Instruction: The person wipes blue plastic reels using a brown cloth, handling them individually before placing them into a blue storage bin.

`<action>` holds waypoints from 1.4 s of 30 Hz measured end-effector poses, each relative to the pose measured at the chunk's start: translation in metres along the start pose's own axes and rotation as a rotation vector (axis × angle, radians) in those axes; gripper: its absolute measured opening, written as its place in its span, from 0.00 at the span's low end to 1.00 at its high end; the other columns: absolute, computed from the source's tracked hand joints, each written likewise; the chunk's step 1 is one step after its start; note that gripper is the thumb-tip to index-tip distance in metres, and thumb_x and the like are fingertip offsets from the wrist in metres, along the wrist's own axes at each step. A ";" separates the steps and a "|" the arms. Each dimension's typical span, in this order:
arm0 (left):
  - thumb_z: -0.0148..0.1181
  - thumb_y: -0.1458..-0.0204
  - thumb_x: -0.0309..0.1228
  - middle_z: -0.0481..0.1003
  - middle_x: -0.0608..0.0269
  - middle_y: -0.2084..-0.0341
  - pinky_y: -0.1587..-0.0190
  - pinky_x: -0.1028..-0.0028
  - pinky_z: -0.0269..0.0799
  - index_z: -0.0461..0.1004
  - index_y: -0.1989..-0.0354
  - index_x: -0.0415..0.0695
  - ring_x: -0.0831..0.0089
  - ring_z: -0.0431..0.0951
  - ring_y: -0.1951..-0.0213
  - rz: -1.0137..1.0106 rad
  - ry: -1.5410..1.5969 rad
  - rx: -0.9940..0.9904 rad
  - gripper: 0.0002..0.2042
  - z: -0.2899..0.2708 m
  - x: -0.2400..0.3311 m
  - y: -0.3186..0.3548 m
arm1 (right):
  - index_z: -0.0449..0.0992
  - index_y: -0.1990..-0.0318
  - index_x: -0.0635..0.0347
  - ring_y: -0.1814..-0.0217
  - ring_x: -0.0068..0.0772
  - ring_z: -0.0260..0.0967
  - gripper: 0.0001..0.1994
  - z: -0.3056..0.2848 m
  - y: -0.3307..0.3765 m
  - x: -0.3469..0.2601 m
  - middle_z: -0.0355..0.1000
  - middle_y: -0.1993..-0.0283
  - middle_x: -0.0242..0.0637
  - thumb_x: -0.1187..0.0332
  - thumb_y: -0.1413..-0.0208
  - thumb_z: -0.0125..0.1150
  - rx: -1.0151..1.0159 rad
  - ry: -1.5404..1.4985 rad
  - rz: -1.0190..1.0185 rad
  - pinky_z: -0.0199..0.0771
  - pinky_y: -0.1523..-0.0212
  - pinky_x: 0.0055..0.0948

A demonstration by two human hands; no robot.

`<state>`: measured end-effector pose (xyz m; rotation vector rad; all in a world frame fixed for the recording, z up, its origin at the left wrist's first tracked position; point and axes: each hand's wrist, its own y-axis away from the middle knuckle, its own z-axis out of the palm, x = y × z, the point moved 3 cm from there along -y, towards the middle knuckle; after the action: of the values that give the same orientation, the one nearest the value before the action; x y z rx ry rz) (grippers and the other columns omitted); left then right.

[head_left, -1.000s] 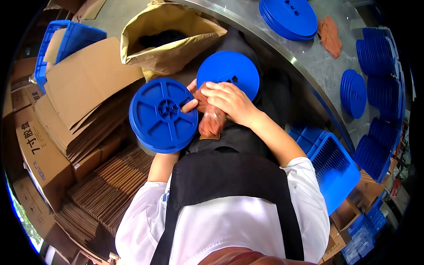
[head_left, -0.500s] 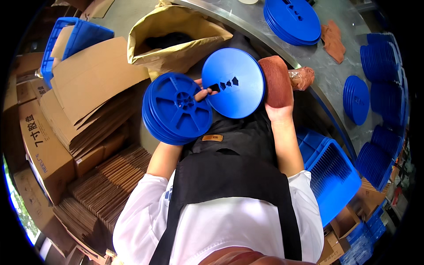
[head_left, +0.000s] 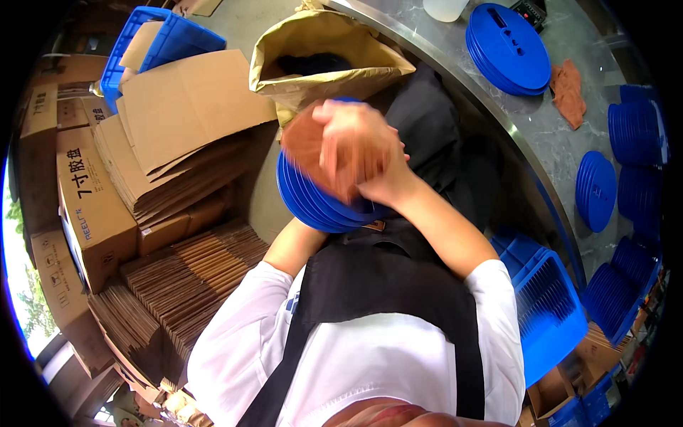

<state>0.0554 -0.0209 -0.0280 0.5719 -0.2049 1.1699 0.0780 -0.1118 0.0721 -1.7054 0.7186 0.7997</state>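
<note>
Over my lap is a stack of blue plastic reels (head_left: 302, 191), tilted, with its rims showing at the lower left. My left forearm (head_left: 297, 245) runs beneath it; the left hand is hidden under the reels and bears them. My right hand (head_left: 366, 146), smeared by motion, is closed on a reddish-brown cloth (head_left: 304, 146). The cloth lies against the upper face of the reels and covers most of it. A bit of blue rim shows beyond my right hand.
An open yellow sack (head_left: 327, 82) holding something dark stands ahead. Cardboard sheets (head_left: 192, 107) and boxes (head_left: 92, 196) crowd the left. On the grey table (head_left: 541, 124) are more blue reels (head_left: 506, 50) and a brown rag (head_left: 568, 92). A blue crate (head_left: 544, 313) stands at my right.
My right hand has swung left with the brown cloth onto the reels. The separate reel face beside the stack no longer shows apart. The view has shifted slightly.
</note>
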 end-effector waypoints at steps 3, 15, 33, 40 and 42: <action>0.63 0.48 0.25 0.74 0.53 0.58 0.53 0.67 0.77 0.63 0.44 0.35 0.62 0.77 0.54 -0.018 -0.005 -0.008 0.24 0.004 -0.001 -0.003 | 0.77 0.63 0.58 0.62 0.45 0.73 0.11 -0.022 0.013 0.051 0.75 0.64 0.41 0.67 0.54 0.66 0.140 0.020 0.359 0.73 0.59 0.35; 0.51 0.40 0.36 0.75 0.56 0.58 0.55 0.68 0.76 0.66 0.46 0.37 0.66 0.78 0.58 -0.094 -0.413 -0.355 0.18 0.094 0.012 -0.099 | 0.69 0.55 0.65 0.46 0.35 0.67 0.20 -0.163 0.130 0.002 0.69 0.48 0.48 0.63 0.53 0.64 0.558 -0.707 0.527 0.64 0.42 0.34; 0.64 0.63 0.31 0.78 0.45 0.71 0.62 0.63 0.76 0.79 0.73 0.38 0.53 0.80 0.68 0.392 -2.859 -0.604 0.10 0.270 0.001 -0.354 | 0.69 0.52 0.66 0.45 0.36 0.69 0.19 -0.217 0.240 -0.015 0.70 0.47 0.47 0.69 0.51 0.64 0.961 -0.683 0.363 0.67 0.42 0.33; 0.68 0.63 0.26 0.75 0.46 0.53 0.50 0.64 0.72 0.64 0.40 0.42 0.54 0.76 0.52 0.540 -2.446 -0.619 0.36 0.314 0.012 -0.310 | 0.62 0.41 0.60 0.32 0.36 0.54 0.21 -0.317 0.324 -0.007 0.59 0.36 0.38 0.60 0.38 0.46 1.096 -0.148 0.346 0.54 0.34 0.33; 0.64 0.56 0.24 0.74 0.47 0.52 0.49 0.65 0.71 0.63 0.39 0.45 0.55 0.75 0.49 0.782 -2.209 -0.900 0.31 0.319 -0.019 -0.280 | 0.61 0.38 0.60 0.29 0.41 0.50 0.25 -0.373 0.294 -0.052 0.56 0.32 0.41 0.55 0.37 0.43 1.427 -1.097 -0.223 0.53 0.32 0.37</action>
<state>0.3469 -0.2785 0.1434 0.7094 -2.8304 0.4393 -0.1259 -0.5411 0.0258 0.0412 0.1431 0.6288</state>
